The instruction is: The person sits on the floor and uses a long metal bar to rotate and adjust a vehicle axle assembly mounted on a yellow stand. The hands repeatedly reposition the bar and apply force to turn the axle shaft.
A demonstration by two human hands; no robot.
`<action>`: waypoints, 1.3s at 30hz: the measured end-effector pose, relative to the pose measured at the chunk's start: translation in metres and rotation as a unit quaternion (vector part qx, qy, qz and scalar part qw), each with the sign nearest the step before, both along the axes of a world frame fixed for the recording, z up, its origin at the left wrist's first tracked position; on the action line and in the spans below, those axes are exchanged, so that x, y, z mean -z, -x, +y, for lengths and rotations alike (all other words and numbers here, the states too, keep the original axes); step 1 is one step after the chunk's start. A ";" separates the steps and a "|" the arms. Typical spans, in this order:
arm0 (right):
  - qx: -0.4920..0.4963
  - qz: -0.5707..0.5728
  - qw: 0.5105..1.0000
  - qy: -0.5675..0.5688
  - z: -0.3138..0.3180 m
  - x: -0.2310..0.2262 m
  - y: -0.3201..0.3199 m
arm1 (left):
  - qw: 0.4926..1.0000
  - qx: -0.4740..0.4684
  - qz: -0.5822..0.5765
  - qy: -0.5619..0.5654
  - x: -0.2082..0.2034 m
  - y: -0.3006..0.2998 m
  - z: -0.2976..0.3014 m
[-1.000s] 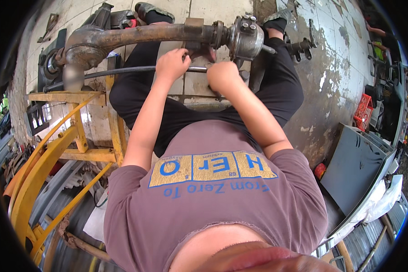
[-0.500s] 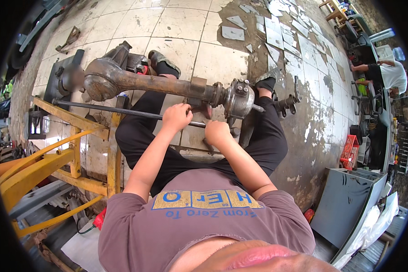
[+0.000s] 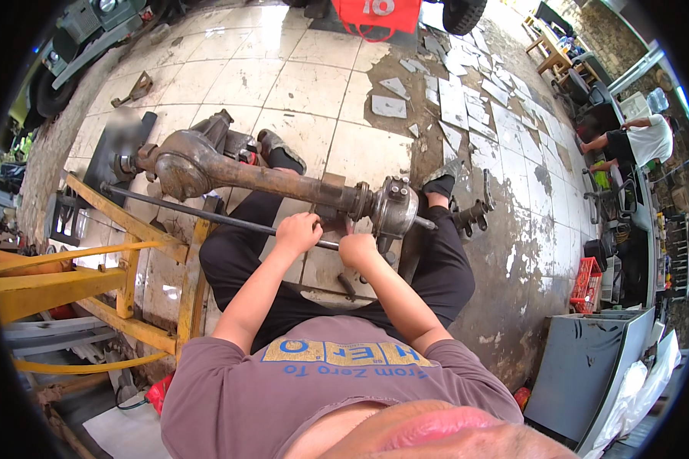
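A long dark metal rod runs from the left, in front of a rusty vehicle axle housing. Its right end section looks brighter. My left hand is curled over the rod, beneath the axle tube. A little to the right, my right hand is closed around the rod near that end, and its fingertips are hidden. Beside it, at the axle's right end, sits a round metal steering knuckle with a short shaft sticking out. The bulging differential casing is at the left. My legs straddle the axle's right half.
A yellow metal frame stands close on my left. Broken tiles litter the far floor. On the right are a grey cabinet, a red crate and, farther off, a person in a white shirt. A red bag shows at the top.
The view has tilted up, so the scene sits lower and the red bag and a tyre appear at the top. My right hand is slightly closer to my left; both stay on the rod.
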State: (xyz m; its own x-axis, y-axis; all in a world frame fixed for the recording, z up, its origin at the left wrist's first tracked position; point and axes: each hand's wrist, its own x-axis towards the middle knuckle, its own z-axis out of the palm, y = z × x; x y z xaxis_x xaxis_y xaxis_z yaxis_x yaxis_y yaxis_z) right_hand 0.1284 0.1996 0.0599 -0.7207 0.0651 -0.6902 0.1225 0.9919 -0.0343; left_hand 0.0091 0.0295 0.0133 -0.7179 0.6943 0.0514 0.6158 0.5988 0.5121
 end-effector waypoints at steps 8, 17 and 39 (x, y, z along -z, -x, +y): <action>-0.023 -0.031 0.999 0.022 -0.001 -0.004 0.012 | 1.000 -0.013 0.003 -0.009 0.004 -0.006 -0.008; -0.035 0.015 0.999 -0.002 -0.015 -0.031 -0.001 | 1.000 -0.012 0.009 -0.028 0.005 0.002 -0.011; 0.021 0.073 0.996 -0.042 -0.013 -0.009 -0.015 | 0.998 0.030 0.017 -0.044 0.011 0.003 -0.004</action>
State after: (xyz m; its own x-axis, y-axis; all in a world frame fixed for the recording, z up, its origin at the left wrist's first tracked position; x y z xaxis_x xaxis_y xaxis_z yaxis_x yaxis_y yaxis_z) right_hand 0.1439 0.1867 0.0691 -0.8081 0.1498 -0.5697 0.1634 0.9862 0.0276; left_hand 0.0057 0.0256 0.0023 -0.6719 0.7278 0.1374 0.6669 0.5138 0.5396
